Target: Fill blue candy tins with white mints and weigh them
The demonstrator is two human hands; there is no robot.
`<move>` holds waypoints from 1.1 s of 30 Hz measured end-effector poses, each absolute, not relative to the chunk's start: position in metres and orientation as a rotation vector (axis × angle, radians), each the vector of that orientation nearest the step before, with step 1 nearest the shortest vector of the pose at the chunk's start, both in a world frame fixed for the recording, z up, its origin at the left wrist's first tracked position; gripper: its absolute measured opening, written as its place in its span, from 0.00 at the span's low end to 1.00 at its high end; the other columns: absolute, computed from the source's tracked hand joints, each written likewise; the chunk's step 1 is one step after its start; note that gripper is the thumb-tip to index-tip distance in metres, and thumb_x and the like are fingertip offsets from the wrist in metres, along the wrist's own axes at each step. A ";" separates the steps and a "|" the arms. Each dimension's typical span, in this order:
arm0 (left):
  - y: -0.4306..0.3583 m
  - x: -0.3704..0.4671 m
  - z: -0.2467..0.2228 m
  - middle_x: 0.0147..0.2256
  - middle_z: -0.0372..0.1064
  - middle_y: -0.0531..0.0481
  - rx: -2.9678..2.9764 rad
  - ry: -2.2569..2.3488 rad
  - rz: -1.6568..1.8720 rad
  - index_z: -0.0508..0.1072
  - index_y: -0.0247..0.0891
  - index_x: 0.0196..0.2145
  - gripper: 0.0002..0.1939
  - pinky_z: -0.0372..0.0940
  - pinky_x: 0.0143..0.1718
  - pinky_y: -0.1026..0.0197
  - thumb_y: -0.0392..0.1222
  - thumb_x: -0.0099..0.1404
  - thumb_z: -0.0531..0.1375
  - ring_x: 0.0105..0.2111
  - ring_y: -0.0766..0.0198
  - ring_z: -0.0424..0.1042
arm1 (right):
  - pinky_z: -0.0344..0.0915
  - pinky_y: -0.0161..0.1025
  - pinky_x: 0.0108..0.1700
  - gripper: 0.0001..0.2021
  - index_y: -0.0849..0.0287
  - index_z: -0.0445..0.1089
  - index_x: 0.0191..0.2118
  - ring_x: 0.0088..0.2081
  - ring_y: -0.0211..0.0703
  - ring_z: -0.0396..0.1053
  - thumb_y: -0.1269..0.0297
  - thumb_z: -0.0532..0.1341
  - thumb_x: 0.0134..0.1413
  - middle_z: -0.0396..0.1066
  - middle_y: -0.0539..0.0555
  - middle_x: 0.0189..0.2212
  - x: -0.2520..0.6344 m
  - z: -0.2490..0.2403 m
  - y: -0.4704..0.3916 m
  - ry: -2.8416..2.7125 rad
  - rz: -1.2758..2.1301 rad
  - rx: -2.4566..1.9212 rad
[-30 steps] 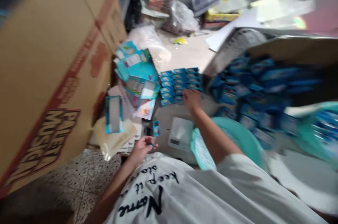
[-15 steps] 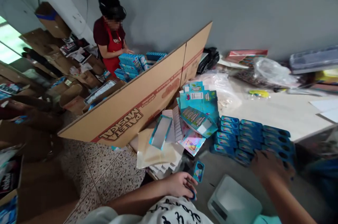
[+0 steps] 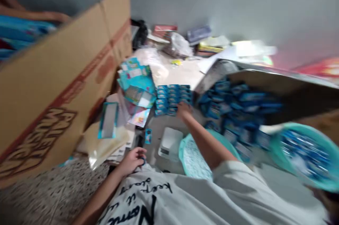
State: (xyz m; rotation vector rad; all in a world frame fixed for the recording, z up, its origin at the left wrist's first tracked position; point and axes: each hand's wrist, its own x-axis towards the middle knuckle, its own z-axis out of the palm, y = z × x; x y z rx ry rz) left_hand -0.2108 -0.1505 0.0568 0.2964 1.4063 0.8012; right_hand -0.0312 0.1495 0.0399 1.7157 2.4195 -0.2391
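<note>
Near the table's front edge, my left hand [image 3: 133, 159] has curled fingers around a small dark blue item, too small to make out. Just above it lies a single blue packet [image 3: 148, 136]. My right hand [image 3: 184, 109] reaches to the lower right part of the rows of blue packets [image 3: 173, 94], its fingertips touching them; whether it grips one is blurred. Between the hands stands a whitish translucent container [image 3: 171, 142]. Flattened turquoise cartons [image 3: 137, 83] lie left of the rows.
A big cardboard panel [image 3: 66, 66] rises at the left, with a person's arm [image 3: 39, 16] behind it. To the right are an open box of blue packets [image 3: 238, 103], a turquoise basin with white contents [image 3: 196, 158] and another basin with blue wrapped pieces [image 3: 307, 154].
The view has swung right and shows the open box and basins. The coworker is mostly out of frame. My right hand stays at the packet rows, my left near the edge.
</note>
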 end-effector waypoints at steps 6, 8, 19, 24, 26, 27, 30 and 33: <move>-0.150 -0.214 0.052 0.33 0.71 0.52 0.337 1.380 0.779 0.72 0.38 0.43 0.28 0.66 0.32 0.64 0.44 0.42 0.69 0.33 0.64 0.71 | 0.62 0.60 0.65 0.18 0.56 0.70 0.59 0.62 0.54 0.65 0.59 0.62 0.67 0.65 0.59 0.63 -0.014 0.013 0.164 2.362 -0.310 1.636; -0.149 -0.209 0.054 0.33 0.71 0.52 0.341 1.384 0.783 0.72 0.38 0.42 0.27 0.66 0.31 0.63 0.43 0.41 0.68 0.33 0.64 0.71 | 0.61 0.61 0.65 0.17 0.55 0.70 0.59 0.63 0.54 0.64 0.58 0.62 0.67 0.65 0.59 0.63 -0.015 0.012 0.166 2.374 -0.334 1.617; -0.165 -0.213 0.068 0.30 0.70 0.52 0.305 1.434 0.783 0.73 0.38 0.40 0.24 0.64 0.31 0.63 0.43 0.42 0.65 0.31 0.64 0.69 | 0.59 0.60 0.66 0.19 0.56 0.68 0.61 0.63 0.54 0.63 0.59 0.61 0.68 0.64 0.60 0.64 -0.009 0.012 0.167 2.432 -0.397 1.626; -0.176 -0.218 0.065 0.27 0.68 0.55 0.291 1.430 0.745 0.73 0.38 0.39 0.24 0.62 0.31 0.63 0.42 0.41 0.62 0.27 0.66 0.67 | 0.58 0.62 0.66 0.19 0.55 0.69 0.61 0.64 0.55 0.62 0.59 0.62 0.68 0.63 0.59 0.65 -0.011 0.010 0.178 2.404 -0.431 1.586; -0.178 -0.219 0.062 0.25 0.67 0.56 0.316 1.413 0.715 0.73 0.38 0.38 0.24 0.62 0.30 0.63 0.42 0.39 0.59 0.25 0.66 0.66 | 0.57 0.62 0.67 0.19 0.55 0.68 0.61 0.65 0.56 0.61 0.59 0.62 0.67 0.62 0.59 0.65 -0.012 0.009 0.182 2.380 -0.446 1.584; -0.180 -0.219 0.062 0.24 0.65 0.57 0.338 1.401 0.698 0.73 0.38 0.38 0.24 0.61 0.30 0.63 0.42 0.39 0.57 0.24 0.66 0.65 | 0.56 0.63 0.67 0.19 0.55 0.68 0.61 0.66 0.56 0.60 0.59 0.62 0.67 0.62 0.59 0.66 -0.012 0.009 0.182 2.367 -0.450 1.588; -0.182 -0.222 0.066 0.20 0.61 0.57 0.443 1.376 0.661 0.75 0.38 0.35 0.23 0.59 0.28 0.61 0.44 0.40 0.53 0.21 0.65 0.62 | 0.56 0.64 0.67 0.20 0.56 0.68 0.61 0.66 0.57 0.60 0.59 0.62 0.67 0.62 0.60 0.66 -0.015 0.012 0.175 2.337 -0.440 1.617; -0.178 -0.232 0.073 0.20 0.60 0.54 0.601 1.399 0.689 0.76 0.38 0.31 0.19 0.59 0.29 0.61 0.46 0.44 0.52 0.23 0.64 0.60 | 0.59 0.63 0.66 0.21 0.56 0.67 0.62 0.65 0.57 0.62 0.58 0.62 0.67 0.62 0.60 0.66 -0.019 0.018 0.164 2.321 -0.395 1.642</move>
